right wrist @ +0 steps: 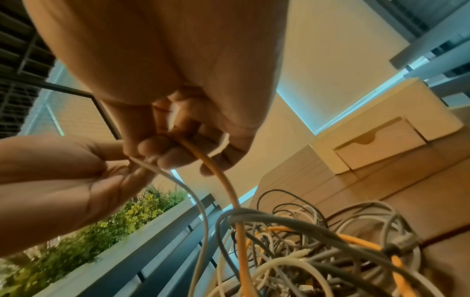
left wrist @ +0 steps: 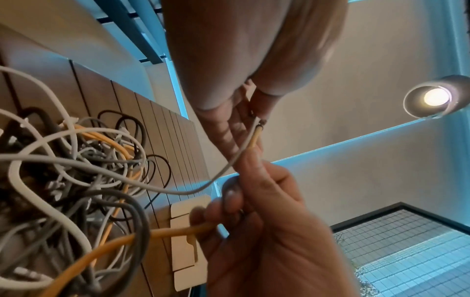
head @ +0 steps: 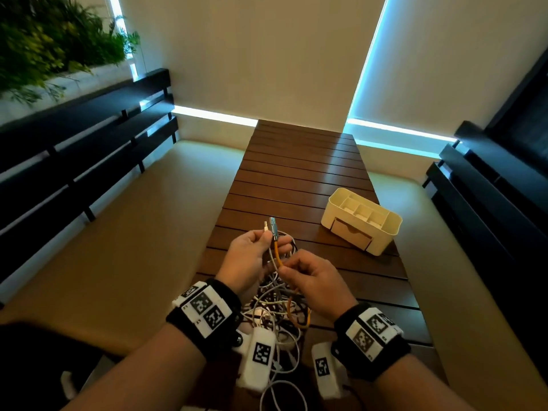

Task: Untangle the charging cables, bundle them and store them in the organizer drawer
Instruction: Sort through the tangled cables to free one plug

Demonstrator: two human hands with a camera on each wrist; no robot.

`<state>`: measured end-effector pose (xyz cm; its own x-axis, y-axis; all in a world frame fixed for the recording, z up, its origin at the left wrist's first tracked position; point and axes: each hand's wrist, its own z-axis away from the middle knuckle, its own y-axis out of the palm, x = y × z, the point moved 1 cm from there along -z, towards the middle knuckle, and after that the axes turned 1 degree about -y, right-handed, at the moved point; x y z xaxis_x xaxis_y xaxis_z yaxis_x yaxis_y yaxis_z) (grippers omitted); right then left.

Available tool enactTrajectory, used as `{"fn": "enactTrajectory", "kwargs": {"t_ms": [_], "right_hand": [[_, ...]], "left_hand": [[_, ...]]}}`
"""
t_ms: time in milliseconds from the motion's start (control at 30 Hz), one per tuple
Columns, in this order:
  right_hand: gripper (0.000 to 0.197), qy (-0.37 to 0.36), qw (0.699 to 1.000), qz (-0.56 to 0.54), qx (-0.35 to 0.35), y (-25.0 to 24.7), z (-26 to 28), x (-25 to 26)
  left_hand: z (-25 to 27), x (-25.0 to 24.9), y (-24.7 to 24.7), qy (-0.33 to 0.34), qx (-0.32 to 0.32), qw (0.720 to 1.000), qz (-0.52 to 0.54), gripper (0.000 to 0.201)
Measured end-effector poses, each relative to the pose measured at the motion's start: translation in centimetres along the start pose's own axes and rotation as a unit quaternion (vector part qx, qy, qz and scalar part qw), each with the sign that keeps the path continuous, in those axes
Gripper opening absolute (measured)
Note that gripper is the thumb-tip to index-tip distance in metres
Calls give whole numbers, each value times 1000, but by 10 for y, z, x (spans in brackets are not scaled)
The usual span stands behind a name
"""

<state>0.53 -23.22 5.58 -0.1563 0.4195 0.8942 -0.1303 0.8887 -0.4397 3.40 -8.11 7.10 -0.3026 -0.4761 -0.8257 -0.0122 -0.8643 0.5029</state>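
Note:
A tangle of white, grey, black and orange cables [head: 277,307] lies on the slatted wooden table [head: 299,173] between my wrists. My left hand [head: 256,253] pinches the plug ends of an orange cable [head: 278,253] and a thin white cable [head: 270,256], holding them upright above the pile. My right hand [head: 308,274] grips the orange cable [right wrist: 221,176] just below, fingers curled round it. Both cables run down into the tangle [right wrist: 318,251]. The cream organizer [head: 360,221] stands at the right of the table, its drawer [head: 350,232] closed.
Cushioned benches [head: 133,238] run along both sides of the table, with dark slatted backrests [head: 74,149]. A planter of green plants [head: 50,46] sits at the far left. A lit ceiling lamp [left wrist: 436,98] shows in the left wrist view.

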Motion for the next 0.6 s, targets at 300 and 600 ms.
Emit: {"fn": "enactTrajectory", "kwargs": {"t_ms": [300, 600], "right_hand": [[25, 65, 993, -72, 68, 9, 7, -33], [20, 151, 988, -11, 10, -15, 16, -71]], "left_hand": [[15, -14, 10, -10, 20, 998, 54, 25], [21, -69, 2, 98, 17, 990, -99, 28]]}}
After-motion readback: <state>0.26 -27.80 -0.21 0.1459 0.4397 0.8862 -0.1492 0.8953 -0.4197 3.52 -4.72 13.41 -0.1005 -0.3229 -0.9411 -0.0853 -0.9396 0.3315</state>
